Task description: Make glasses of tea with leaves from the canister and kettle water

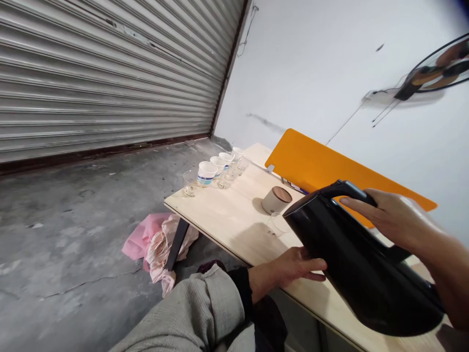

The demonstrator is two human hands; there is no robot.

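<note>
My right grip [392,215] is closed around the handle of a black kettle [344,264], which I hold tilted over the pale wooden surface [227,210], its top toward the left and its base toward the lower right. My left grip [289,268] is opened out, fingers touching the kettle's lower side (I cannot tell how much weight it bears). Just beyond the kettle's top end stands a clear glass [277,226], partly covered from view, and close behind it a round canister [273,201] with a brown lid. At the far left end, white paper cups [207,172] with blue bands stand in a row beside clear tumblers [189,185]. An orange panel [330,168] edges the surface; pink cloth [146,237] lies on the floor [73,234].
</note>
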